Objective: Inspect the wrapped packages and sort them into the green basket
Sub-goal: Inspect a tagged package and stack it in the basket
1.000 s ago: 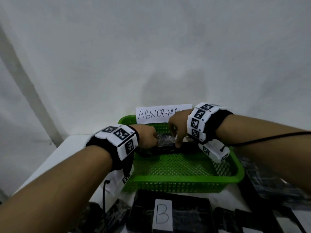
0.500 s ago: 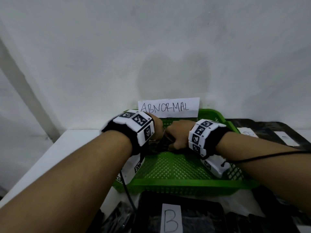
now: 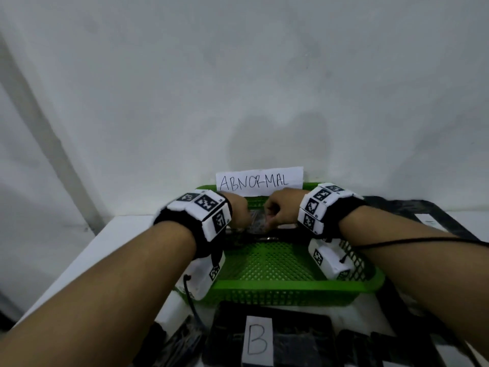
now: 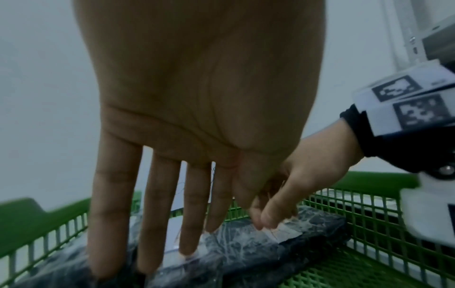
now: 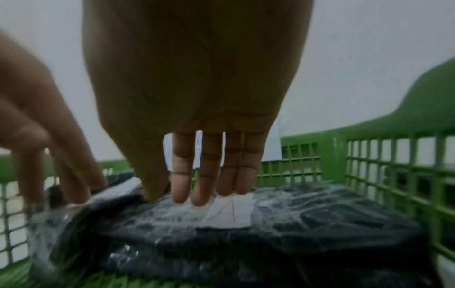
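A dark package wrapped in clear film [image 3: 258, 221] lies in the far part of the green mesh basket [image 3: 291, 284]. It bears a white label [image 5: 231, 212]. My left hand [image 3: 238, 210] and right hand [image 3: 280, 211] are both on it, close together. In the left wrist view the left hand [image 4: 187, 243] points straight fingers down onto the package's [image 4: 258, 251] left end. In the right wrist view the right hand [image 5: 197, 194] touches the package [image 5: 283, 239] top near the label with straight fingers and thumb. Neither hand curls round it.
A paper sign reading ABNORMAL [image 3: 259, 181] stands on the basket's back rim against the white wall. In front of the basket lies a black tray with a B label [image 3: 258, 340]. More dark wrapped packages [image 3: 423, 218] lie to the right. White table surface [image 3: 119, 247] shows at left.
Both hands have moved the package from the basket's middle toward its back wall and lowered it there. The fingers now lie straight on its top.
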A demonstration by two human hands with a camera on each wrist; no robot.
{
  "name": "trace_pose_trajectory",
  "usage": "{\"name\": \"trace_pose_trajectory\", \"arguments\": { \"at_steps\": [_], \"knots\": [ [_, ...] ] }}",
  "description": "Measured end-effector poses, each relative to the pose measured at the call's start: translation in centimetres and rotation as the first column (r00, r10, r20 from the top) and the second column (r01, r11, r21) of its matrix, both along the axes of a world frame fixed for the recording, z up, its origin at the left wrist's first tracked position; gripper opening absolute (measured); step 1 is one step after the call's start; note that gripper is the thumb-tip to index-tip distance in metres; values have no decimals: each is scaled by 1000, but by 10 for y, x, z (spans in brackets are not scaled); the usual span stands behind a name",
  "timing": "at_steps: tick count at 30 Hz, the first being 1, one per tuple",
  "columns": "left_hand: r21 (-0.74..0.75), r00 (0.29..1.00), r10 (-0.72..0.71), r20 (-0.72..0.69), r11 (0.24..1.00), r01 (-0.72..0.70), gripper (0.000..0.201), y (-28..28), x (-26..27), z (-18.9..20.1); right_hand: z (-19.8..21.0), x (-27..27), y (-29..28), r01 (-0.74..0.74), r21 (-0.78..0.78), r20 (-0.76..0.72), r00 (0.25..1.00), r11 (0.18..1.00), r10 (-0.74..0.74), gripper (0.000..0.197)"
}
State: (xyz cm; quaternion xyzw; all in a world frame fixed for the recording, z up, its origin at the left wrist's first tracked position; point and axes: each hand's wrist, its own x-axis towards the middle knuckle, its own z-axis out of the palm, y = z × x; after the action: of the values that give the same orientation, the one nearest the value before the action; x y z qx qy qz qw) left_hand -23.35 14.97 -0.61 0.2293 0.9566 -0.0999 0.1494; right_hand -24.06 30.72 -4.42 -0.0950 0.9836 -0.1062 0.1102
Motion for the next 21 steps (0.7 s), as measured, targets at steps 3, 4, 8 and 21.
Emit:
{"name": "trace_pose_trajectory", "arguments": {
  "at_steps": [3,4,8,21],
  "knots": [
    [49,1000,-20,7,999,20,34,-3,11,12,19,8,11,72,-59,-83,994,996,-77,12],
    [92,1000,-15,-11,996,16,36,-4,17,17,25,11,13,95,-70,-101,990,993,-102,13],
    [346,992,26,-126,938,20,34,-7,35,34,58,34,18,159,-107,-182,967,981,-176,14],
    [779,997,53,-50,627,5,24,-49,145,14,57,182,-9,85,-191,-176,977,978,-120,23]
  ]
}}
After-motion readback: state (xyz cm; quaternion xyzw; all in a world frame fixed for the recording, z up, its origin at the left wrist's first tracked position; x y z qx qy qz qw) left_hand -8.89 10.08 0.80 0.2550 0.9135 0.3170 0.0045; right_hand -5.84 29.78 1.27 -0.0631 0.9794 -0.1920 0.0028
